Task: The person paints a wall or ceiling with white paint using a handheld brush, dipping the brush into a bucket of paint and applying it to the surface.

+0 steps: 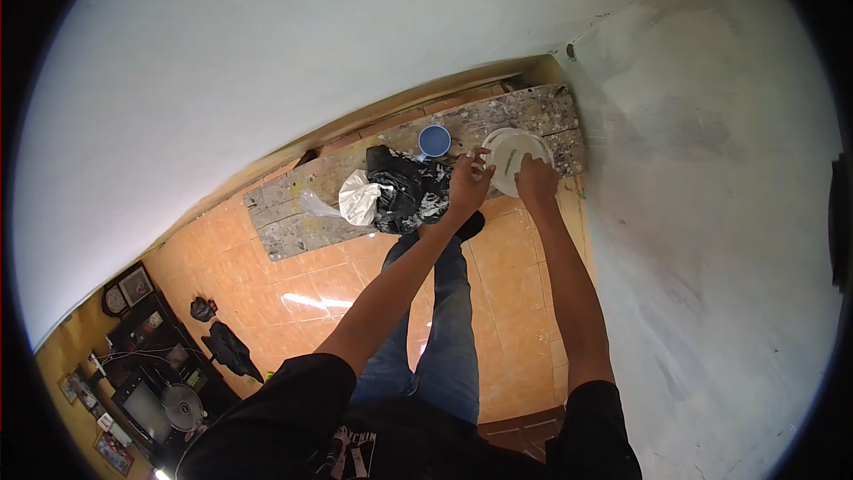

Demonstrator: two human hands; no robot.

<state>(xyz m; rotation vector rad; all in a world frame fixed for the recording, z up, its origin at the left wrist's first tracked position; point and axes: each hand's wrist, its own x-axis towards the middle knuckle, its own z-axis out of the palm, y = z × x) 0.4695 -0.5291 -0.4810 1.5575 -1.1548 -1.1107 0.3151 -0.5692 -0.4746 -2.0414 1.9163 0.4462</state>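
Gripping a white bucket (518, 144) by its round top, both hands meet at the far end of outstretched bare arms. The left hand (469, 180) is at the bucket's left edge, its fingers bent and closed on the rim. The right hand (536, 180) lies on the near edge, fingers curled over it; how hard either one squeezes cannot be told from this height. A thin greenish streak runs across the white top between the two hands.

The bucket stands on a paint-spattered board (293, 209) that lies on the floor along the foot of the wall, and it sits toward the board's right end, close to the room's corner. Just to its left on the same board is a blue round tin (434, 140), seen from above, near the left hand but apart from it. Nearer the person, a crumpled black plastic bag (404, 191) spotted with paint rests on the board, touching the left wrist's side, and a whitish plastic bag (359, 198) lies against it on the left.

Under the arms, legs in blue jeans (444, 338) stand on the orange tiled floor (311, 289), with a dark shoe (471, 224) at the board's edge. White walls (293, 53) rise on both sides of the corner. Well apart, in the lower left, a dark cabinet (147, 364) carries a fan, a clock and small framed pictures, and dark cloths lie on the tiles beside it.
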